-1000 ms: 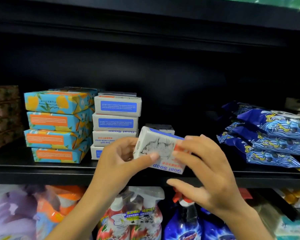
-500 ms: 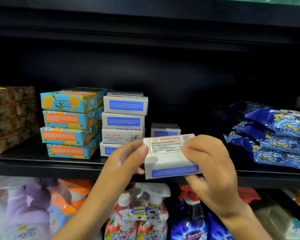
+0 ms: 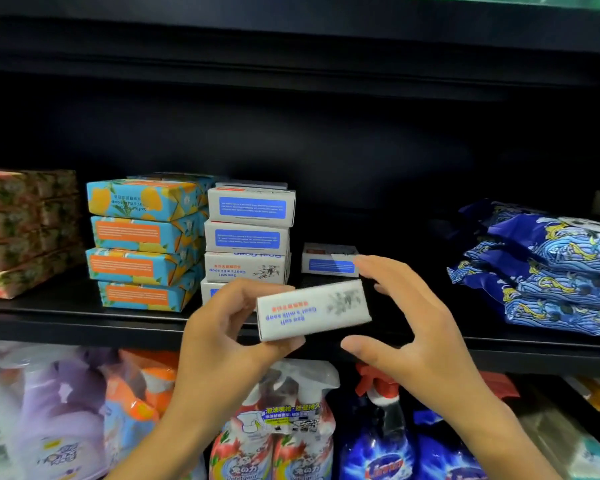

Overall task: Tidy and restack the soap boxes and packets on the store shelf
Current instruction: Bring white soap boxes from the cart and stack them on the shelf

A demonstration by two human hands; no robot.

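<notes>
My left hand (image 3: 222,337) grips a white goat's milk soap box (image 3: 314,310) by its left end, in front of the black shelf (image 3: 66,317); its print faces me upside down. My right hand (image 3: 406,330) hovers just right of the box with spread fingers, apart from it. Behind stands a stack of several matching white boxes (image 3: 250,237). One more white box (image 3: 329,263) lies alone to the right of that stack. Several blue-and-orange soap boxes (image 3: 142,244) are stacked further left.
Pink floral packets (image 3: 21,233) are piled at the far left of the shelf. Dark blue wave-print packets (image 3: 548,268) lie heaped at the right. Spray bottles (image 3: 284,427) and refill pouches (image 3: 59,417) fill the shelf below. Another shelf board (image 3: 291,39) runs overhead.
The box has been turned so its printed long side faces me. My right hand has let go of it and opened; my left hand alone holds it now.
</notes>
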